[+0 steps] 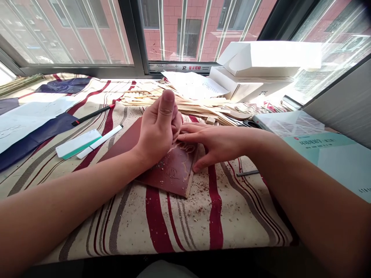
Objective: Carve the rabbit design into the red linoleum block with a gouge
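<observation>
Fingers curl shut on left hand (158, 133), thumb up; right hand (216, 143) lies flat, fingers apart.

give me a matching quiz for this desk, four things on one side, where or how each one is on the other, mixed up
Things:
1 left hand
2 right hand
3 black pen
4 white box

Places or states:
a by the window, far right
b closed in a fist on the brown board
c lying on the striped cloth, left of the board
d open and flat at the board's right side

Pairs: 1-b, 2-d, 3-c, 4-a
</observation>
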### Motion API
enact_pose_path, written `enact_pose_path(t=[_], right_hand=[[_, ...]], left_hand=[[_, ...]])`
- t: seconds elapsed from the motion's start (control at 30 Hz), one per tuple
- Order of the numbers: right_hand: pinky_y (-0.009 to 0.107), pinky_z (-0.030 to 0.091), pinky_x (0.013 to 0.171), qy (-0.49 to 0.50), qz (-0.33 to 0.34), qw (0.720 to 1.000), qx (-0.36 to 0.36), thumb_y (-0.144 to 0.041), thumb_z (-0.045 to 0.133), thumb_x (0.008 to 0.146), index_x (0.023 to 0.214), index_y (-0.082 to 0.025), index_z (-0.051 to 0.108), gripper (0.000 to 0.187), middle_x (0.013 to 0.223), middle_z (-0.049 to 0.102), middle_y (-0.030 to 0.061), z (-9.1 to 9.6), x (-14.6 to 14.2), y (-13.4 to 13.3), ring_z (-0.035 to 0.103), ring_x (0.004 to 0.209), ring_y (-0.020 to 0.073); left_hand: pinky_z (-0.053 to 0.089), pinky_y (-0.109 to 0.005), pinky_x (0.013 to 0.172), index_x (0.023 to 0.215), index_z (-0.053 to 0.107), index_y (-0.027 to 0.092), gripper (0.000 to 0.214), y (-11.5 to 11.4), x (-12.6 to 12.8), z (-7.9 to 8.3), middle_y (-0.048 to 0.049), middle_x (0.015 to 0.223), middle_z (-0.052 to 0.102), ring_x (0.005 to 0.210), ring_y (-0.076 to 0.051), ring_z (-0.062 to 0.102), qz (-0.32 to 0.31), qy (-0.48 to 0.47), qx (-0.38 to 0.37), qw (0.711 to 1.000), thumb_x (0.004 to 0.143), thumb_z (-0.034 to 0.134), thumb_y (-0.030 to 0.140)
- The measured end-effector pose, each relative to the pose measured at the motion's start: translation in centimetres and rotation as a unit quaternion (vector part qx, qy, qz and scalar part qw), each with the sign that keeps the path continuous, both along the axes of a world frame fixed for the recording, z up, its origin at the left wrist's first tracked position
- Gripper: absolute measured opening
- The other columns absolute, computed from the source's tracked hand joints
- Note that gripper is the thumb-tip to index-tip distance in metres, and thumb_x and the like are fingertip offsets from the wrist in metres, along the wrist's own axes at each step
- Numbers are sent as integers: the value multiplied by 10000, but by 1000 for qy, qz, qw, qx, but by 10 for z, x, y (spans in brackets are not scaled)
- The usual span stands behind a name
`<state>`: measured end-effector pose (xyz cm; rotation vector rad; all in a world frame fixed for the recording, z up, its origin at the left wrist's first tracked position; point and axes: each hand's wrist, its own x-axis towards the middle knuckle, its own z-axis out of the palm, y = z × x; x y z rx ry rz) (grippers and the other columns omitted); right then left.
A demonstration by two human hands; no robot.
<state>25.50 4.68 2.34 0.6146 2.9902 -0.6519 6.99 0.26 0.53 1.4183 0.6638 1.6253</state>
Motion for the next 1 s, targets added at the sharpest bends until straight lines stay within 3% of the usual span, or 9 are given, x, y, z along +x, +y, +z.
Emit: enact_pose_path(t=[0.07, 0.23, 0.33, 0.43, 0.5, 0.63, 0.7, 0.9, 1.0], right_hand=[[561, 287, 1351, 2, -1, 1000, 0, -478, 859, 847, 1651, -223, 519, 909, 1735, 415, 149, 0, 0, 0, 345, 1625, 412], [531, 264, 1364, 3, 9, 1000, 8, -499, 856, 846, 1636, -211, 538, 899, 1743, 406, 134, -1, -2, 1, 325, 1637, 398], [518, 275, 1363, 5, 7, 1000, 14, -489, 874, 836, 1663, -203, 500, 952, 1716, 441, 143, -2, -3, 1, 339, 1630, 388], [506, 301, 1354, 18, 14, 1000, 13, -482, 889, 819, 1598, -209, 591, 877, 1688, 478, 135, -1, -4, 1, 398, 1593, 391], [507, 332, 1339, 27, 20, 999, 9, -478, 883, 821, 1553, -211, 639, 816, 1682, 485, 134, -1, -4, 1, 442, 1562, 393], [561, 308, 1341, 9, 3, 1000, 5, -468, 871, 834, 1646, -215, 530, 916, 1777, 353, 148, -1, -3, 0, 389, 1602, 419], [581, 269, 1352, -7, -10, 1000, 6, -482, 877, 826, 1673, -212, 487, 971, 1800, 308, 151, -1, -2, -1, 324, 1638, 429], [557, 273, 1356, -8, -1, 1000, 3, -502, 874, 826, 1656, -197, 512, 956, 1786, 336, 155, 0, -3, 1, 311, 1647, 418], [559, 248, 1363, -8, -1, 1000, 5, -517, 876, 821, 1660, -202, 507, 969, 1783, 341, 149, -1, -3, 2, 286, 1656, 420]], left_hand=[[224, -258, 342, 636, 421, 261, 590, 1, -2, 0, 82, 465, 339, 356, -82, 302, -8, -2, -14, 1000, 948, 697, 679], [159, -230, 309, 654, 405, 257, 560, 18, -15, 4, 104, 461, 293, 329, -62, 183, -165, -3, -143, 976, 978, 685, 617], [130, -208, 314, 640, 392, 248, 545, 25, -18, 7, 108, 452, 264, 338, -54, 141, -210, 4, -196, 958, 1019, 654, 540], [147, -213, 310, 638, 388, 251, 558, 21, -13, 8, 104, 450, 271, 330, -57, 161, -194, 9, -189, 963, 1028, 631, 567], [173, -227, 310, 635, 389, 254, 578, 14, -7, 6, 95, 455, 298, 325, -62, 206, -141, 9, -152, 978, 1013, 636, 615], [242, -239, 342, 634, 443, 244, 569, 1, 1, 1, 75, 481, 370, 366, -67, 325, 16, -5, -48, 999, 987, 688, 617], [255, -237, 350, 630, 436, 246, 584, 0, 1, 0, 80, 470, 351, 364, -65, 330, 41, -25, -30, 998, 977, 691, 641], [159, -217, 319, 634, 370, 244, 606, 13, -13, 6, 103, 448, 279, 324, -50, 187, -127, -16, -167, 978, 1018, 618, 641], [143, -198, 326, 644, 345, 239, 581, 19, -18, 10, 107, 442, 257, 334, -48, 147, -159, -24, -215, 963, 1063, 579, 565]])
